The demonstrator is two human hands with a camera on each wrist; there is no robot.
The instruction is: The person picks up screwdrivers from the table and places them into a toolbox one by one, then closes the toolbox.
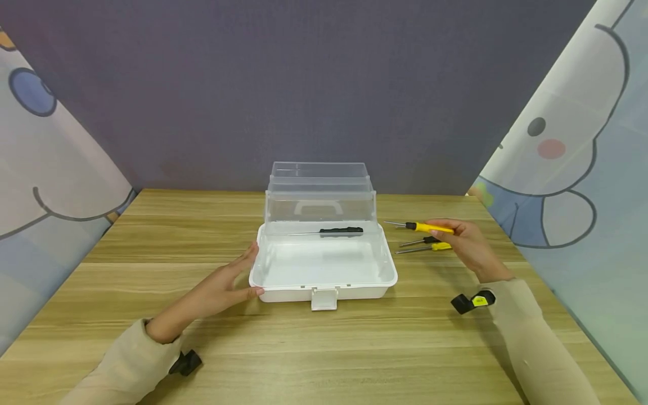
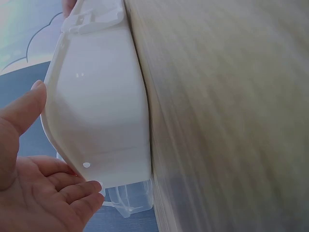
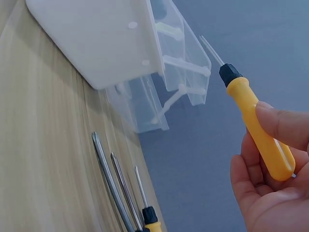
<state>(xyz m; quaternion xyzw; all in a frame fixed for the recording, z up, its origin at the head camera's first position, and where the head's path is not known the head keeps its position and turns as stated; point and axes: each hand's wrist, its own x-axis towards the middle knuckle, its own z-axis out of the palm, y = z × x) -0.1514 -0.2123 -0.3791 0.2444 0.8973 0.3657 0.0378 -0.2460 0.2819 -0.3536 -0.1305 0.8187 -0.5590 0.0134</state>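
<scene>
A white toolbox [image 1: 324,293] stands with its clear lid raised and its clear trays [image 1: 320,185] folded up toward the back. My left hand [image 1: 223,291] rests against its left front corner, thumb at the front rim and fingers along the side wall. A screwdriver with a black handle [image 1: 341,231] lies lengthwise at the back of the box. My right hand [image 1: 468,246] pinches a yellow-handled screwdriver [image 3: 263,135] between thumb and fingers, raised right of the box, its tip pointing left. Below it, several screwdrivers [image 3: 110,179] lie side by side on the table.
The wooden table [image 1: 324,354] meets a dark grey panel [image 1: 324,84] behind the box. Cartoon-printed curtains [image 1: 567,157] hang on both sides. At the front of the box the white latch [image 1: 324,299] hangs down. A black wrist strap [image 1: 473,302] sits at the right sleeve.
</scene>
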